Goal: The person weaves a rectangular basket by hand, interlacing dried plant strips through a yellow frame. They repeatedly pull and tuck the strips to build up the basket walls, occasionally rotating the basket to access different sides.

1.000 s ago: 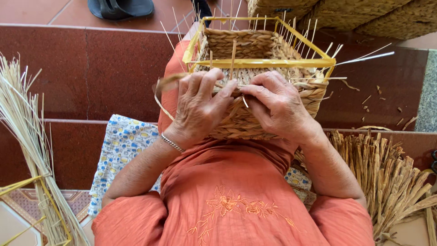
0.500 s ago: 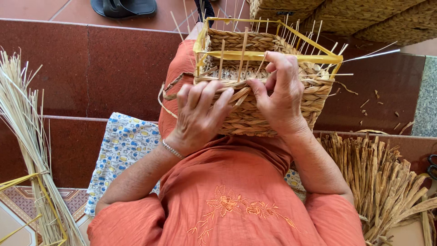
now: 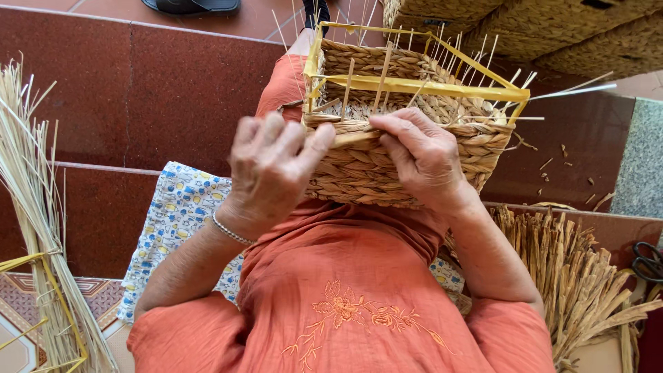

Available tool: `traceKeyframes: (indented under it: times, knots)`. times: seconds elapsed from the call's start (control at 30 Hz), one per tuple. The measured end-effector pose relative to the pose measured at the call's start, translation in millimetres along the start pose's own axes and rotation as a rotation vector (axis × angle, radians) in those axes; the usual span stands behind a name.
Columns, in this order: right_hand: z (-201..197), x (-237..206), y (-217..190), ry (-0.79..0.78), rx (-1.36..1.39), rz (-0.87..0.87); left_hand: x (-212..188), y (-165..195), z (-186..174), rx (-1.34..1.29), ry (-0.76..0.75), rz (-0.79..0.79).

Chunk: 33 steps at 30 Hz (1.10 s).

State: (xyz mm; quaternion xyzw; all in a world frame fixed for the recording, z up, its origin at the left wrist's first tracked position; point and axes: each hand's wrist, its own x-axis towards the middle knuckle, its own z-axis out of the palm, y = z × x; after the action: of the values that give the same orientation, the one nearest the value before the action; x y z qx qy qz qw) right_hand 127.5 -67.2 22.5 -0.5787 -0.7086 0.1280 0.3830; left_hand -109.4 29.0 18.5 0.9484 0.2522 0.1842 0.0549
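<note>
The half-woven basket (image 3: 407, 148) rests on the person's lap, its yellow frame (image 3: 421, 86) uppermost. The left hand (image 3: 273, 173) steadies the near wall, fingers loosely spread. The right hand (image 3: 421, 155) pinches a flat straw strand (image 3: 352, 137) at the rim. Keep the strand taut; press each pass down firmly.

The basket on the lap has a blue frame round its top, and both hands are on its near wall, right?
Not quite. The head view shows the frame is yellow, not blue. The rest holds: the basket sits on the lap, with the left hand and right hand on its near wall.
</note>
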Motion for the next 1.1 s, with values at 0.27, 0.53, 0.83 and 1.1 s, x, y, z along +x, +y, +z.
traceKeyframes:
  times: [0.27, 0.53, 0.83, 1.1]
  knots:
    - [6.6, 11.3, -1.5, 0.055, -0.041, 0.145, 16.9, 28.9, -10.7, 0.116, 0.420, 0.328]
    - [1.1, 4.8, 1.9, 0.012, 0.054, 0.144, 72.2, 8.8, 90.4, -0.351, 0.151, 0.001]
    - [-3.7, 11.5, 2.5, 0.030, 0.075, 0.157, 39.1, 15.7, 73.8, -1.467, 0.128, -0.475]
    - [10.2, 21.7, -4.9, 0.019, -0.102, 0.104, 12.4, 15.7, 40.7, -0.750, 0.237, 0.183]
